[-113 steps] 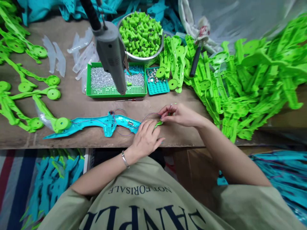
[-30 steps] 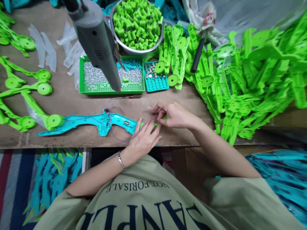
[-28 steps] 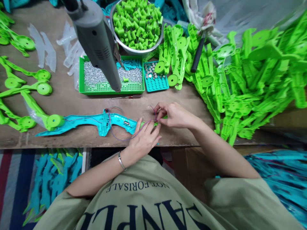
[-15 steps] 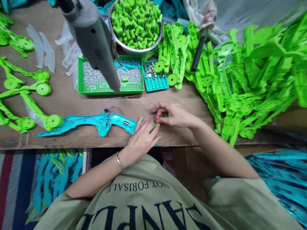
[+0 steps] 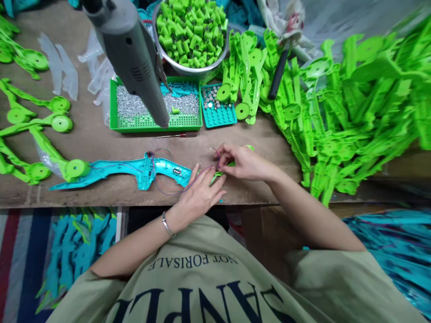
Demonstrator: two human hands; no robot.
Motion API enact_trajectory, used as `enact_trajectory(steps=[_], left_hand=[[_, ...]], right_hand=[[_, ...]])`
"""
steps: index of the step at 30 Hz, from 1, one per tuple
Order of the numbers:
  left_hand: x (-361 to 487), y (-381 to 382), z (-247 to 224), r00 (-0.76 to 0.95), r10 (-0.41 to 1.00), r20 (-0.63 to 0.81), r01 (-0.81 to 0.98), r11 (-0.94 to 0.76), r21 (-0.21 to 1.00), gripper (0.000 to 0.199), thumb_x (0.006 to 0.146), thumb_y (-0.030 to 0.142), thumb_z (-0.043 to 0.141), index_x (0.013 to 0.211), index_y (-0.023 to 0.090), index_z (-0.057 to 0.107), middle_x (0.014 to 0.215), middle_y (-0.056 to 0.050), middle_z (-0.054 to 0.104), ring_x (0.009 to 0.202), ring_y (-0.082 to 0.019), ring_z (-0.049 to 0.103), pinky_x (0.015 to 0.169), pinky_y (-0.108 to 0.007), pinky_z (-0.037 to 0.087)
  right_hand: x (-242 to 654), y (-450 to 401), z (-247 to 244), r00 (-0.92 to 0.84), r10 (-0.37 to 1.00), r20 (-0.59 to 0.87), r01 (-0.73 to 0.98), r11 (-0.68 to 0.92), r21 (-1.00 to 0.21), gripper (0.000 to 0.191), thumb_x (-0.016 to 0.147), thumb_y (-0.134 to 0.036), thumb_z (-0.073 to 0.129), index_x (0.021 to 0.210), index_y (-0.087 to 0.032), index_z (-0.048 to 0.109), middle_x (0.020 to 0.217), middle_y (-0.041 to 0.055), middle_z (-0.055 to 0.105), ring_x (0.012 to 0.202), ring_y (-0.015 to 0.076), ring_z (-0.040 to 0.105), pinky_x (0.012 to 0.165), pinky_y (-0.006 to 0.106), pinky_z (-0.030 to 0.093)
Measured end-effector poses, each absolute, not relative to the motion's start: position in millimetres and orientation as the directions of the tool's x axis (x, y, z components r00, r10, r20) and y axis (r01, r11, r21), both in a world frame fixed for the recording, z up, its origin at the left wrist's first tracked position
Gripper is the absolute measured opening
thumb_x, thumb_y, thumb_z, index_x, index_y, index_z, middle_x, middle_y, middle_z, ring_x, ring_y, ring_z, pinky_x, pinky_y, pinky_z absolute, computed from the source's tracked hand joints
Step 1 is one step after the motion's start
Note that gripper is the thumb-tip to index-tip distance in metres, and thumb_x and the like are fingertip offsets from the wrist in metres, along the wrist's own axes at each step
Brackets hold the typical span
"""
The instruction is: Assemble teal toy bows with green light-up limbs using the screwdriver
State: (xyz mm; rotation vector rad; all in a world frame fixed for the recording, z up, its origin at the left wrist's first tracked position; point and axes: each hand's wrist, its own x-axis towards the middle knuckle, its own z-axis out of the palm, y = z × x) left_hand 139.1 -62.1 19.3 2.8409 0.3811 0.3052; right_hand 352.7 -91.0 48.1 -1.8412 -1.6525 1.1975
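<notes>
A long turquoise plastic shell (image 5: 114,167) lies along the front of the table, with thin red and blue wires (image 5: 164,194) looping out of its middle. My left hand (image 5: 201,188) rests over the shell's right end, fingers stretched out and pressing on a bright green plastic piece (image 5: 216,176) that joins there. Just right of it, my right hand (image 5: 239,163) is closed in a pinch on the wires, its fingertips above the green piece. Both hands hide most of that piece. At the shell's left end sits a green arm with a round disc (image 5: 76,170).
A grey electric screwdriver (image 5: 134,58) hangs over a green tray of screws (image 5: 155,127). Beside it are a turquoise tray (image 5: 220,119), a thin screwdriver (image 5: 188,134) and a metal bowl (image 5: 195,70) of green parts. Green parts (image 5: 336,112) pile up right; a black-handled tool (image 5: 279,74) rests there.
Both hands stay almost in place; the right fingers shift very slightly at the wires. The shell and the other parts have not visibly moved.
</notes>
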Motion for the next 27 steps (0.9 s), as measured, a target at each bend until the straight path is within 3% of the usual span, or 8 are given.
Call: enact_trajectory(steps=[7,19,24,27], left_hand=[[139.8,-63.1,19.9,0.939,0.312,0.145,0.263,-0.923,0.28,0.048,0.103,0.042,0.052,0.141,0.013,0.057,0.142,-0.02,0.062,0.136,-0.028,0.058,0.122,-0.052,0.039],[145.7,-62.6,30.3,0.936,0.347,0.065,0.313,-0.9,0.303,0.043,0.101,0.031,0.057,0.141,0.014,0.058,0.138,-0.018,0.063,0.132,-0.027,0.06,0.12,-0.047,0.043],[140.1,-60.8,14.0,0.93,0.327,0.169,0.25,-0.898,0.362,0.044,0.1,0.03,0.059,0.14,0.011,0.057,0.143,-0.023,0.06,0.138,-0.03,0.056,0.121,-0.052,0.042],[130.7,-61.5,9.1,0.911,0.228,0.343,0.085,-0.919,0.385,0.039,0.1,0.019,0.055,0.139,0.011,0.056,0.14,-0.021,0.064,0.141,-0.03,0.054,0.116,-0.052,0.048]], right_hand=[[353.7,-92.7,49.4,-0.034,0.955,-0.294,0.634,-0.207,-0.745,0.027,0.078,-0.013,0.064,0.102,-0.021,0.058,0.082,-0.0004,0.08,0.08,0.0195,0.075,0.076,0.031,0.049],[363.2,-98.9,44.2,-0.068,0.95,-0.306,0.478,-0.238,-0.845,0.039,0.074,-0.005,0.057,0.11,-0.021,0.054,0.09,0.0017,0.08,0.084,0.0183,0.076,0.08,0.031,0.054],[358.3,-108.5,34.8,-0.077,0.975,-0.209,0.362,-0.168,-0.917,0.035,0.076,-0.008,0.06,0.109,-0.021,0.054,0.099,0.0054,0.077,0.091,0.0189,0.074,0.08,0.033,0.057],[355.1,-114.2,28.5,-0.04,0.989,-0.14,0.358,-0.116,-0.926,0.034,0.079,-0.009,0.059,0.11,-0.021,0.055,0.096,0.0042,0.075,0.091,0.0186,0.073,0.085,0.036,0.057]])
